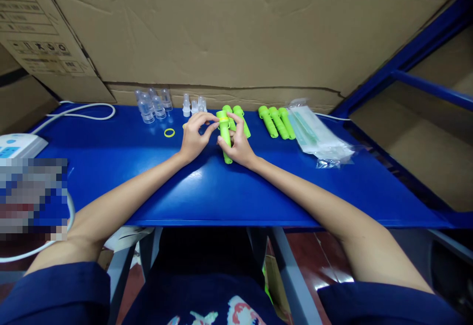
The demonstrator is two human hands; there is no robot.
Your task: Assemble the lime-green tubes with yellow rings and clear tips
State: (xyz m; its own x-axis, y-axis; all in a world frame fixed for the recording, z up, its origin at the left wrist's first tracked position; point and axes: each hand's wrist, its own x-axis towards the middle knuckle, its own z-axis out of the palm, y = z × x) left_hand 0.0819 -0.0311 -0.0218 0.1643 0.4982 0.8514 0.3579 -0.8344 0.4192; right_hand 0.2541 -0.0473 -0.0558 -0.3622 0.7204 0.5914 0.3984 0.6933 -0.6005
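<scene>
My right hand (238, 142) is wrapped round a bright green plastic tube (224, 137), held upright-tilted over the blue table (207, 192). My left hand (195, 135) pinches at the tube's top end, where a yellow ring sits around it. A loose yellow ring (169, 132) lies on the table just left of my left hand. Two more green tubes (240, 118) lie right behind my hands.
Three green tubes (277, 122) lie side by side to the right, next to clear plastic bags (318, 135). Clear caps (152, 104) and small white parts (193, 104) stand at the back. A white device (18, 145) and cable sit at left. Cardboard boxes wall the rear.
</scene>
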